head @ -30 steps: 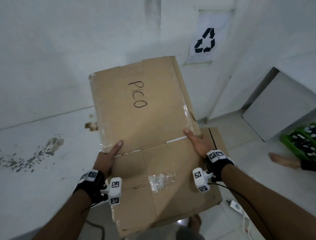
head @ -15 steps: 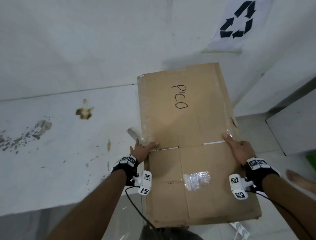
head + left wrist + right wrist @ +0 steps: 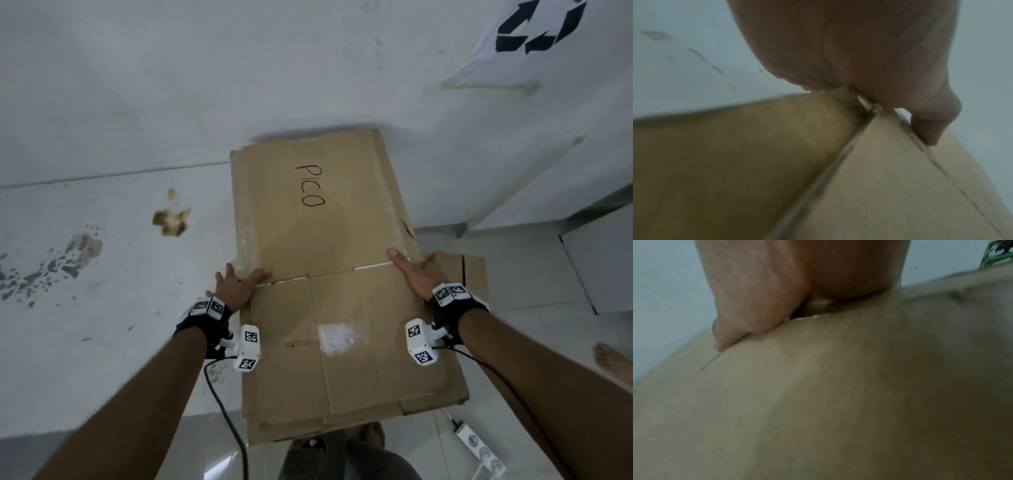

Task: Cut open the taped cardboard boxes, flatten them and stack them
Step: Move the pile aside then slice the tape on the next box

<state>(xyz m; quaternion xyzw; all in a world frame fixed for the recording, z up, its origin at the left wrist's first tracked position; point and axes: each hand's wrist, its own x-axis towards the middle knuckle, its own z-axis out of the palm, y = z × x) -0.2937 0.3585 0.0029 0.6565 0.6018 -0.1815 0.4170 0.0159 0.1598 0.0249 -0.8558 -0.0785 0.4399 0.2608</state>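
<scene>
We hold the flattened box (image 3: pixel 329 291), light but floppy along its crease, left hand (image 3: pixel 234 286) at nine o'clock, right hand (image 3: pixel 416 277) at three, thumbs pinching its edges.

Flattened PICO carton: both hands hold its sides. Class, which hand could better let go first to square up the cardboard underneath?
Probably the right hand. It grips the flattened PICO carton beside the other flattened cardboard sticking out on that side. The left hand grips the opposite edge, near the white ledge.
</scene>
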